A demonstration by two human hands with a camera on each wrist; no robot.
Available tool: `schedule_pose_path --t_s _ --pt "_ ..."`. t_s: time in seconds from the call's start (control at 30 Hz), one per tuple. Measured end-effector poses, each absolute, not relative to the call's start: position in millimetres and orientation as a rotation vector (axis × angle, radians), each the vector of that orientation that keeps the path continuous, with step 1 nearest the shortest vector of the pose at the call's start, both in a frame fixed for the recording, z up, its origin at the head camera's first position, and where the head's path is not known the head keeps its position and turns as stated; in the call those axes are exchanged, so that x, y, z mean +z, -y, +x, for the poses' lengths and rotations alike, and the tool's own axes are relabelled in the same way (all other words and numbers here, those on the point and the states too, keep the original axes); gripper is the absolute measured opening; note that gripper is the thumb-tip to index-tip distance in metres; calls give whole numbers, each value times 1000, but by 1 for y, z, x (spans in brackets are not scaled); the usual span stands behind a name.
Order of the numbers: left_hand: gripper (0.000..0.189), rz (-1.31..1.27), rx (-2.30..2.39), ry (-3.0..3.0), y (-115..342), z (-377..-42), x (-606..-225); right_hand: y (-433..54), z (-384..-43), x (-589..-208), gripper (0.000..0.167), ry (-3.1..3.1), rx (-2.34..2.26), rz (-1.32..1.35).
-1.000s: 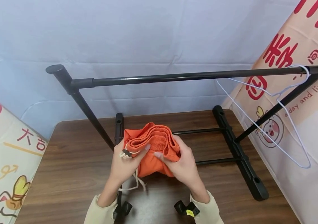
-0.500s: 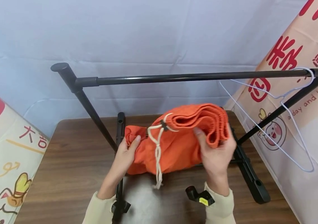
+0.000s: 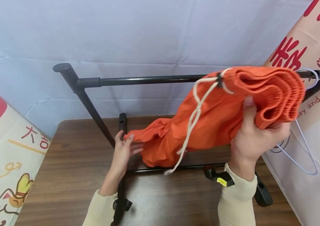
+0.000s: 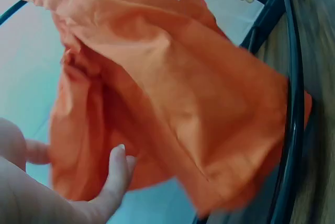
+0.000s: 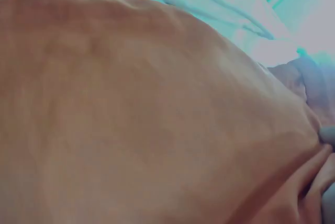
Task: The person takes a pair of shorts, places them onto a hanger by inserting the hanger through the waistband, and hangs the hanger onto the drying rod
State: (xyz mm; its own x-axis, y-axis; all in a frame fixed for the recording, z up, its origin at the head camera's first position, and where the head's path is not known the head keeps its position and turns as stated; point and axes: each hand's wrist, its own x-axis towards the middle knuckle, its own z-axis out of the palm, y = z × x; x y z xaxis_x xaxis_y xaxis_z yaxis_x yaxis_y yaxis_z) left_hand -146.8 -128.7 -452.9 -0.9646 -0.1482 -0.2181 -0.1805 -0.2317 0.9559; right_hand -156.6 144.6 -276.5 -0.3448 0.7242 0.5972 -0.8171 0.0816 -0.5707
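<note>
Orange shorts [image 3: 213, 122] with a gathered elastic waistband stretch slantwise across the head view, the waistband raised at upper right. A cream drawstring [image 3: 196, 114] with a dark toggle hangs from that waistband. My right hand [image 3: 257, 141] grips the bunched waistband, thumb on the near side. At the lower left end of the cloth is my left hand [image 3: 122, 152], its fingers spread and loose right at the fabric's edge. The left wrist view has the shorts [image 4: 172, 72] hanging beyond the left hand [image 4: 104, 195]. Orange cloth [image 5: 131, 93] fills most of the right wrist view.
A black rack's top bar [image 3: 145, 80] runs behind the shorts. Its lower bar [image 3: 176, 168] and feet rest on a wooden table [image 3: 64, 175]. A white wire hanger [image 3: 307, 147] hangs at the bar's right end, partly hidden. Printed cloths flank both sides.
My right hand has carried the waistband up and to the right, drawing the folded shorts out long. The left hand has stayed at the left, its fingers loosening from the cloth.
</note>
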Motion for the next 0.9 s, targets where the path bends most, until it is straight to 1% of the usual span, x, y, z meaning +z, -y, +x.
schedule_pose_path --t_s 0.03,0.1,0.23,0.33,0.47,0.53,0.63,0.73,0.9 --pt "64 -411 2353 -1999 128 -145 -453 -146 -157 -275 37 1034 1614 97" --pt "59 -383 2235 -2124 126 -141 -452 -148 -156 -275 41 960 1643 65" --pt "34 -251 2041 -2347 120 -129 -446 -144 -149 -294 39 1096 1570 -12" --pt "21 -55 2018 -2380 113 -119 -435 -135 -145 -323 38 1304 1459 -52" --pt "20 315 2094 -2269 101 -104 -421 -116 -143 -367 40 1504 1432 -39" --pt "27 457 2109 -2259 93 -98 -416 -105 -138 -386 41 1600 1453 -4" --pt "49 564 2151 -2280 83 -93 -414 -89 -129 -407 47 1741 1553 59" --pt "69 496 2151 -2339 79 -94 -418 -77 -119 -422 54 1899 1670 128" --pt "91 292 2060 -2341 79 -95 -427 -66 -107 -441 72 2146 1714 293"
